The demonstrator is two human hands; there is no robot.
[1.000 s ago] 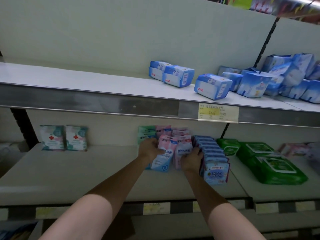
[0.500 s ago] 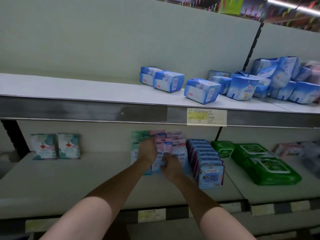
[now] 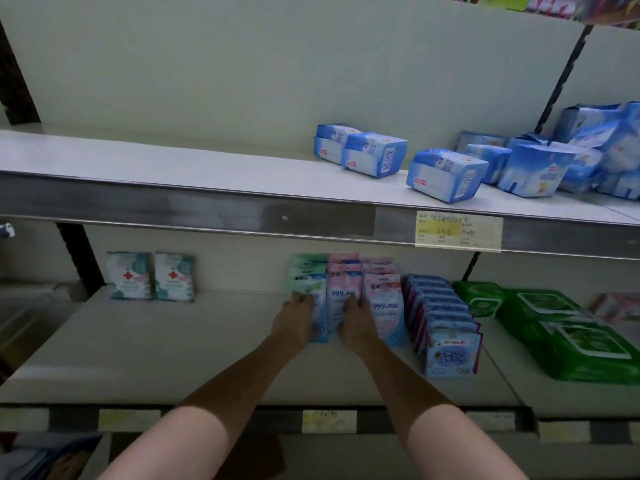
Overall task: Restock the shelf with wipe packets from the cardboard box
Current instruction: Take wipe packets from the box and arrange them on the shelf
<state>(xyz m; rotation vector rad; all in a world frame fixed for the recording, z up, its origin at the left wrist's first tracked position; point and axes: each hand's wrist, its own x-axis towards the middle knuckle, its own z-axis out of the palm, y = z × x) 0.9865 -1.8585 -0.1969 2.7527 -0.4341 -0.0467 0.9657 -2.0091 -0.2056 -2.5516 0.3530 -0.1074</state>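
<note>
**Both hands on the upright wipe packets**

The left hand (image 3: 296,320) rests straight-fingered on the green packet (image 3: 307,278). The right hand (image 3: 356,322) presses the pink packets (image 3: 343,289) just beyond its fingertips on the lower shelf (image 3: 173,341). Blue packets (image 3: 446,337) stand right of it.
</note>
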